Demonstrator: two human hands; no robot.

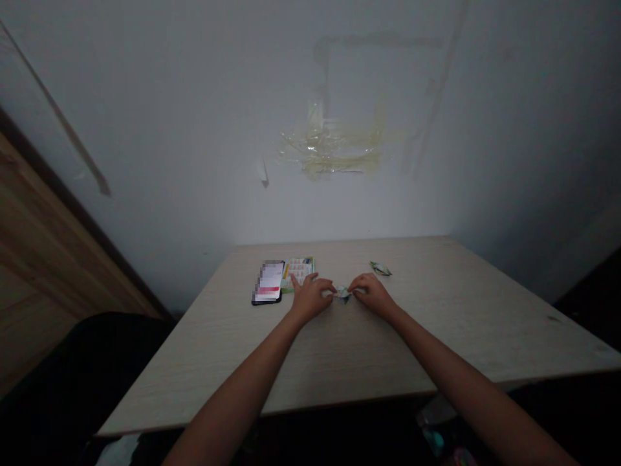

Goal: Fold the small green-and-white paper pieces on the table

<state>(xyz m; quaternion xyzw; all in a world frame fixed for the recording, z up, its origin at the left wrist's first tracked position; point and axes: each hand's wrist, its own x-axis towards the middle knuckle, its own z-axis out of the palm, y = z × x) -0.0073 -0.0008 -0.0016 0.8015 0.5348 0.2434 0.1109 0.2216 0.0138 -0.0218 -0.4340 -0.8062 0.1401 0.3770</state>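
A small piece of folded printed paper (342, 294), white with green and dark patches, sits between my hands over the middle of the table. My left hand (312, 298) pinches its left end with thumb and finger, the other fingers partly raised. At the right end, the fingertips of my right hand (372, 296) are closed on the same paper. Its exact folds are too small to make out. Behind my right hand lies a second folded paper piece (381, 268), pointed at both ends. A printed leaflet (301, 264) lies behind my left hand, which partly covers it.
Left of the leaflet, a phone (268, 285) lies with its screen lit. The pale wooden table (485, 323) meets a grey wall (194, 129) with yellowed tape (339, 152) on it. Wooden boards (43, 246) stand at the left. Dim items lie below the table's front edge.
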